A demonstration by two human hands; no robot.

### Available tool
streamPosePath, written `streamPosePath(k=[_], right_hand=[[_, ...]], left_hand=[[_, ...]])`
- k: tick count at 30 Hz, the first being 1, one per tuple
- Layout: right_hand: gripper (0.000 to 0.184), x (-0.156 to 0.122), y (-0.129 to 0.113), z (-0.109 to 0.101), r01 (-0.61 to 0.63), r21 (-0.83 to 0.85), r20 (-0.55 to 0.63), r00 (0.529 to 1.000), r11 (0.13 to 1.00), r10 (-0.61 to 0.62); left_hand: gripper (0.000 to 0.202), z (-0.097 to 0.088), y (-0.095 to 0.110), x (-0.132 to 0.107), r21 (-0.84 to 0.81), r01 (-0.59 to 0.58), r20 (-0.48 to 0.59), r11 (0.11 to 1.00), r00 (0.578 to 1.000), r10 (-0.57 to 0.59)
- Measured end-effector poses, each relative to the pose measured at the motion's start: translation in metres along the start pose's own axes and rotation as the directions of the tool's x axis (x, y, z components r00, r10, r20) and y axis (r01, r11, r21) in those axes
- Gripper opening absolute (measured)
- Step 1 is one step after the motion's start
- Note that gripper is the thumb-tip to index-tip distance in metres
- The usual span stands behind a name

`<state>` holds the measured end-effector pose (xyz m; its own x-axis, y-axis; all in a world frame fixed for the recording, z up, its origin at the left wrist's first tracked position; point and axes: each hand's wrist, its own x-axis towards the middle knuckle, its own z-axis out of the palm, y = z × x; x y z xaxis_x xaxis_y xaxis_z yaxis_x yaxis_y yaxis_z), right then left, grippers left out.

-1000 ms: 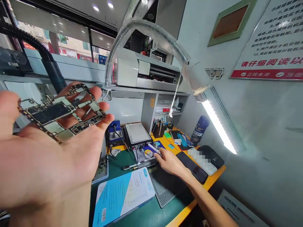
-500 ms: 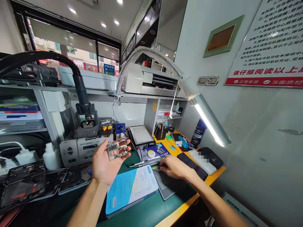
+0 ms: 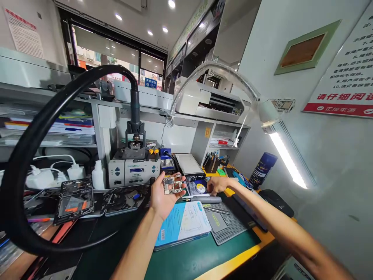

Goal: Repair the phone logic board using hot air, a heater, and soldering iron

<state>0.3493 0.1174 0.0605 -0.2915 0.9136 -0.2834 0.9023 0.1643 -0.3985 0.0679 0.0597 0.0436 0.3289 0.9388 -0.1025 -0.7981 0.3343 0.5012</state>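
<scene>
Supporting hand: left hand (image 3: 161, 203), palm upward, its fingers extended and slightly spread beneath the load.
Circuit board (image 3: 169, 181): lying across the fingers of the left hand; fingertips emerge beyond its right edge, the thumb stands beside its upper left edge, and parts of the fingers show through its openings.
Right hand (image 3: 217, 186): well to the right of the circuit board, back of the hand uppermost, fingers bent downward over the bench; whether they pinch anything cannot be told.
Grey tool (image 3: 211, 200): lying just below the right hand's fingertips.
Round label (image 3: 201, 188): between the two hands, nearer the right.
Blue-and-white box (image 3: 186, 225): flat on the green mat (image 3: 227, 254), below and to the right of the left hand.
Perforated plate (image 3: 233, 225): beside the box, tweezers (image 3: 218, 210) lying across its upper part.
</scene>
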Motion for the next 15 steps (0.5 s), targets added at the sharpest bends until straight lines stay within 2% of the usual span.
streamPosePath(k=[2,5,10,13,15], right_hand=[[0.016,0.0,-0.004,0.001,0.019,0.019,-0.01,1.0,1.0,-0.019],[0.013,-0.007,-0.007,-0.002,0.069,0.065,-0.087,0.994,0.996,-0.063],[0.018,-0.04,-0.001,-0.006,0.123,0.182,-0.18,0.98,0.976,-0.09],[0.029,-0.067,0.0,0.012,0.142,0.289,-0.262,0.963,0.947,-0.064],[0.033,-0.084,-0.003,0.03,0.215,0.477,-0.402,0.915,0.852,-0.006]], left_hand=[[0.038,-0.002,0.001,0.001,-0.011,-0.006,-0.014,1.0,1.0,0.006],[0.039,-0.005,0.003,0.002,-0.023,-0.021,-0.026,1.0,0.999,0.02],[0.039,-0.01,0.004,0.007,-0.036,-0.059,-0.06,0.998,0.997,0.057],[0.04,-0.013,0.003,0.01,-0.047,-0.09,-0.109,0.995,0.99,0.085],[0.041,-0.015,0.003,0.012,-0.047,-0.104,-0.14,0.993,0.985,0.096]])
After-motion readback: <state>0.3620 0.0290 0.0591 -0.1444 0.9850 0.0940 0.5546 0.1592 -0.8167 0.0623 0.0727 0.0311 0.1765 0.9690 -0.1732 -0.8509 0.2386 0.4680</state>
